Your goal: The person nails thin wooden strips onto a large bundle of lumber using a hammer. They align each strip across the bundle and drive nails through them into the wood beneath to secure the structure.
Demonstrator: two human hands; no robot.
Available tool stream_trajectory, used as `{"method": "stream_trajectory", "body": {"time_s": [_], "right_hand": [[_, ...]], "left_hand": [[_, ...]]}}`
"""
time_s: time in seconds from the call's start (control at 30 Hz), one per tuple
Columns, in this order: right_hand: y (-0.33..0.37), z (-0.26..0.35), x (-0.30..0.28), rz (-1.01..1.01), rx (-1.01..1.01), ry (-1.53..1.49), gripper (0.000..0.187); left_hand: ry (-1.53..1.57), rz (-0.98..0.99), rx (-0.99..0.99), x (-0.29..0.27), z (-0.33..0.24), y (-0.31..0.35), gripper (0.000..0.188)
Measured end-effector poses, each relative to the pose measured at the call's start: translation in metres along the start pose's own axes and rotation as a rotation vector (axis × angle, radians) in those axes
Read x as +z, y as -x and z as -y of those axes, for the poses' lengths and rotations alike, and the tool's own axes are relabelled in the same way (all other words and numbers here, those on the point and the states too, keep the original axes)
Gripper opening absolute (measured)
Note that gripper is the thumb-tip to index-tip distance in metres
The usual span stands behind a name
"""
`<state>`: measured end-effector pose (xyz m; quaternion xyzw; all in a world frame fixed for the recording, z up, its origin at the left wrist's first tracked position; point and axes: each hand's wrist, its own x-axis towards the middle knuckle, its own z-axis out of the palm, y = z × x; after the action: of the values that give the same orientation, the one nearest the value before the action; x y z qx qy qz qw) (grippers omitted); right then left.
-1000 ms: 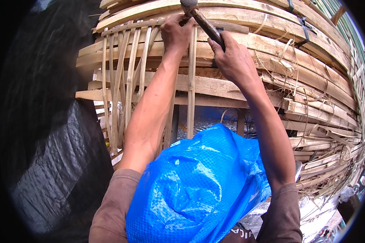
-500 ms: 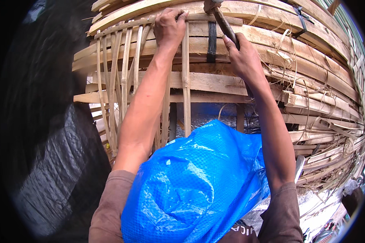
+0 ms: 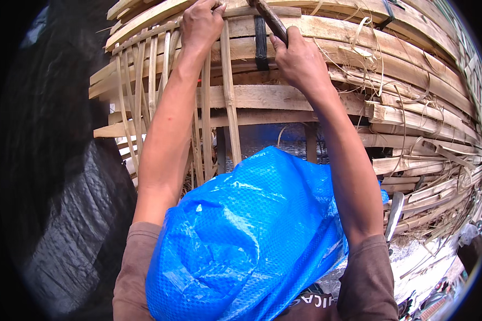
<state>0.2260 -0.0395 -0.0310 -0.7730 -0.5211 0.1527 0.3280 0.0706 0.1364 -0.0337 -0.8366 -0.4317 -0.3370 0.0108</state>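
My right hand (image 3: pixel 302 61) is wrapped round the dark handle of a hammer (image 3: pixel 273 24), whose head lies at the top edge and is mostly cut off. My left hand (image 3: pixel 201 29) is closed in a pinch against a thin crosswise wooden strip (image 3: pixel 276 11); whatever its fingertips grip is too small to make out. Several narrow upright slats (image 3: pixel 228 85) hang from this strip, one just right of my left wrist, others to its left. Behind them lie stacked long wooden strips (image 3: pixel 268 96).
A blue woven plastic sheet (image 3: pixel 225 230) covers my lap between my forearms. Bundles of split strips (image 3: pixel 423 117) with loose shavings fill the right, bound with black bands (image 3: pixel 261 45). A blade-like tool (image 3: pixel 395 216) stands by my right elbow. Dark sheeting (image 3: pixel 64 214) hangs at left.
The view has shifted, so the wood and both hands appear higher and further left. My left hand stays at the crosswise strip, and the hammer remains in my right hand.
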Motion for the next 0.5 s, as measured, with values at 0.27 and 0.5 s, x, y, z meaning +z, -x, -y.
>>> {"method": "stream_trajectory", "body": {"time_s": [0.27,0.5], "right_hand": [[0.000,0.002,-0.004,0.040,0.041,-0.033,0.039],[0.014,0.001,-0.022,0.023,0.152,-0.169,0.027]], "left_hand": [[0.012,0.008,0.008,0.001,0.001,0.000,0.024],[0.074,-0.035,0.035,0.000,-0.010,0.004,0.017]]}}
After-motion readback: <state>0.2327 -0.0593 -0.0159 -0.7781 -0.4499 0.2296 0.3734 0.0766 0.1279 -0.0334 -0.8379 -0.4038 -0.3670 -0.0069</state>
